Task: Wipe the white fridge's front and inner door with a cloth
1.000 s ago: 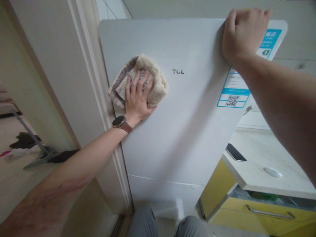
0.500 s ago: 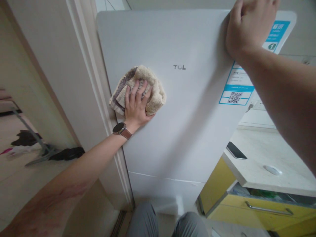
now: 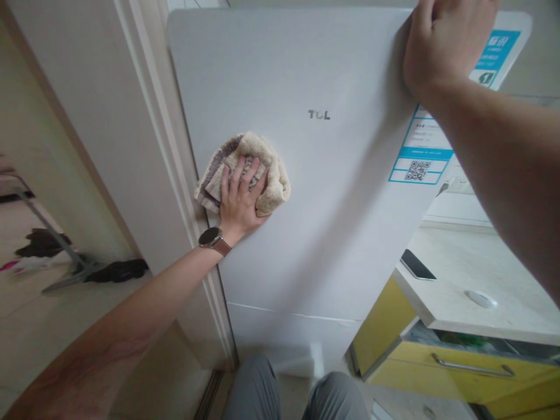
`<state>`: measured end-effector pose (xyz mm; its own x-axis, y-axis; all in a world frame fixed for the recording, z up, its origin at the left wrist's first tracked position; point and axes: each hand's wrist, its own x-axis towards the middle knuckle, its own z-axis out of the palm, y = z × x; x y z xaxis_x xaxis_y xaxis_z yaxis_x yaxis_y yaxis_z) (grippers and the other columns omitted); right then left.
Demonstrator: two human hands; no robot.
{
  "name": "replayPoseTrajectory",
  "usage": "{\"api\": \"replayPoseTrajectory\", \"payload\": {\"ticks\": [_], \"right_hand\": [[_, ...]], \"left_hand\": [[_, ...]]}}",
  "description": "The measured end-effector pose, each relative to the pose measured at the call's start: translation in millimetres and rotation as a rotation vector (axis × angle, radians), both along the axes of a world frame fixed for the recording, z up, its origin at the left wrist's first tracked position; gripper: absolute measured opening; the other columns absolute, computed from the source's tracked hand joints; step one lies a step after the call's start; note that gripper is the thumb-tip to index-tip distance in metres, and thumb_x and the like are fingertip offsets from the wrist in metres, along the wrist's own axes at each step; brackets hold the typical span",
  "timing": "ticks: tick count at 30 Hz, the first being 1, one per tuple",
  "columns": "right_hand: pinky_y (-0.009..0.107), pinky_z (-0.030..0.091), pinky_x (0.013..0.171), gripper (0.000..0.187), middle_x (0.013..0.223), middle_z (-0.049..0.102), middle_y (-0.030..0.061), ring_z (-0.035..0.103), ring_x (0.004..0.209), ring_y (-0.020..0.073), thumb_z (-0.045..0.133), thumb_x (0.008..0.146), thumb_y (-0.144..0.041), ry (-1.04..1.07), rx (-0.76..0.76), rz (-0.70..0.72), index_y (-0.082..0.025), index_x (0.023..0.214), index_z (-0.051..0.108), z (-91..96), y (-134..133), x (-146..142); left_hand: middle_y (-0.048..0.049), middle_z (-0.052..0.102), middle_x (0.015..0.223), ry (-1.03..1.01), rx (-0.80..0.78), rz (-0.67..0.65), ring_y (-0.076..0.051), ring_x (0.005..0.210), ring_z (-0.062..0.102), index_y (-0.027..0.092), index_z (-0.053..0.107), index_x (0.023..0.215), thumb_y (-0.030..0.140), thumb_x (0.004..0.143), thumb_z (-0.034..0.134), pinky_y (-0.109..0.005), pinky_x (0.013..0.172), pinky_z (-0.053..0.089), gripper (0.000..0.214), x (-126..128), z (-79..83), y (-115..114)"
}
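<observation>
My left hand (image 3: 240, 204) lies on a folded beige towel (image 3: 275, 189) with a grey-brown band, pressing it against the front of a light grey refrigerator door (image 3: 324, 192) near its left edge. A round dark watch (image 3: 210, 236) sits on that wrist. Up at the door's top right, my right hand (image 3: 448, 49) is curled at the upper edge; its fingertips are out of sight. Beside and below this hand is a blue and white label (image 3: 420, 153) with a square code. The letters TCL (image 3: 319, 115) stand on the door's upper middle.
A pale door frame (image 3: 175, 192) runs close along the refrigerator's left side. To the right, a white counter (image 3: 464, 262) bears a phone (image 3: 418, 265) and a white oval object (image 3: 480, 299). Beneath it, a yellow drawer (image 3: 472, 379) stands partly out. A long-handled mop-like tool (image 3: 83, 269) lies at the left.
The towel under my left hand has slid slightly down the door. My right hand keeps its place at the top edge. The view has shifted a little.
</observation>
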<state>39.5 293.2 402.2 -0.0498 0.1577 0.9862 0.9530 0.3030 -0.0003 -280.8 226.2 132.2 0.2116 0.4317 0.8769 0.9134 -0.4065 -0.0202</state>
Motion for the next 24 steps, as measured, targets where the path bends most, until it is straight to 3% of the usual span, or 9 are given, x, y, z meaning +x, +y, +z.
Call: {"api": "replayPoseTrajectory", "payload": {"ticks": [2, 4, 10, 12, 13, 15, 17, 18, 24], "right_hand": [[0.055, 0.027, 0.119, 0.109, 0.119, 0.071, 0.0228, 0.058, 0.13, 0.0334, -0.014, 0.103, -0.063, 0.076, -0.039, -0.073, 0.004, 0.116, 0.072, -1.6, -5, -2], [0.049, 0.028, 0.119, 0.109, 0.123, 0.07, 0.0204, 0.057, 0.132, 0.0299, -0.016, 0.103, -0.062, 0.077, -0.067, -0.115, 0.001, 0.12, 0.072, -3.0, -10, -5], [0.05, 0.03, 0.116, 0.111, 0.126, 0.07, 0.0188, 0.054, 0.135, 0.0303, -0.019, 0.099, -0.062, 0.072, -0.086, -0.12, 0.001, 0.122, 0.07, -3.3, -11, -5], [0.052, 0.03, 0.113, 0.11, 0.125, 0.07, 0.0171, 0.054, 0.135, 0.0314, -0.019, 0.097, -0.063, 0.086, -0.075, -0.101, -0.001, 0.111, 0.07, -2.8, -10, -4], [0.052, 0.03, 0.112, 0.104, 0.124, 0.071, 0.0163, 0.054, 0.135, 0.0316, -0.017, 0.097, -0.064, 0.09, -0.067, -0.084, -0.005, 0.096, 0.069, -2.6, -11, -4], [0.053, 0.03, 0.111, 0.081, 0.124, 0.071, 0.0156, 0.055, 0.135, 0.0321, -0.014, 0.095, -0.065, 0.095, -0.065, -0.054, -0.02, 0.063, 0.045, -2.3, -12, -4], [0.053, 0.03, 0.11, 0.058, 0.124, 0.071, 0.0153, 0.054, 0.135, 0.0333, -0.015, 0.093, -0.066, 0.1, -0.08, -0.05, -0.03, 0.058, 0.014, -2.3, -13, -4], [0.053, 0.029, 0.11, 0.053, 0.125, 0.071, 0.0151, 0.053, 0.136, 0.0341, -0.016, 0.091, -0.067, 0.1, -0.089, -0.056, -0.031, 0.059, 0.007, -2.3, -13, -4], [0.056, 0.028, 0.106, 0.054, 0.124, 0.071, 0.0137, 0.051, 0.137, 0.035, -0.012, 0.09, -0.07, 0.118, -0.09, -0.05, -0.03, 0.057, 0.004, -1.1, -10, -3]], "left_hand": [[-0.0045, 0.021, 0.175, 0.014, 0.011, 0.017, -0.034, 0.163, -0.001, 0.02, 0.039, 0.161, 0.062, 0.09, 0.064, -0.062, 0.13, -0.01, 0.085, -1, -4.4, 1], [-0.0058, 0.023, 0.174, 0.035, 0.031, 0.033, -0.035, 0.163, 0.001, 0.02, 0.04, 0.16, 0.061, 0.09, 0.066, -0.062, 0.13, -0.009, 0.085, -2, -8.6, 0], [-0.0077, 0.027, 0.173, 0.079, 0.048, 0.078, -0.036, 0.162, 0.008, 0.02, 0.041, 0.16, 0.06, 0.088, 0.067, -0.063, 0.131, -0.006, 0.086, -7, -24.5, 0], [-0.0085, 0.03, 0.172, 0.091, 0.065, 0.082, -0.037, 0.162, 0.011, 0.021, 0.041, 0.16, 0.06, 0.087, 0.068, -0.062, 0.131, -0.005, 0.088, -8, -30.7, 0], [-0.0089, 0.031, 0.171, 0.094, 0.077, 0.081, -0.037, 0.162, 0.013, 0.022, 0.041, 0.161, 0.06, 0.086, 0.068, -0.062, 0.131, -0.004, 0.088, -9, -33.7, 0], [-0.0092, 0.033, 0.171, 0.098, 0.094, 0.078, -0.038, 0.161, 0.014, 0.023, 0.041, 0.161, 0.059, 0.086, 0.068, -0.061, 0.132, -0.003, 0.088, -10, -39.4, 0], [-0.0093, 0.033, 0.17, 0.105, 0.106, 0.084, -0.038, 0.161, 0.016, 0.023, 0.041, 0.161, 0.058, 0.087, 0.067, -0.06, 0.132, -0.003, 0.086, -10, -44.6, -1], [-0.0095, 0.033, 0.17, 0.108, 0.108, 0.094, -0.038, 0.161, 0.016, 0.023, 0.041, 0.161, 0.058, 0.087, 0.066, -0.06, 0.132, -0.003, 0.086, -11, -47.1, -1], [-0.0102, 0.036, 0.169, 0.114, 0.085, 0.127, -0.04, 0.161, 0.015, 0.024, 0.043, 0.161, 0.057, 0.088, 0.064, -0.06, 0.131, -0.001, 0.083, -13, -68.9, -1]]}}
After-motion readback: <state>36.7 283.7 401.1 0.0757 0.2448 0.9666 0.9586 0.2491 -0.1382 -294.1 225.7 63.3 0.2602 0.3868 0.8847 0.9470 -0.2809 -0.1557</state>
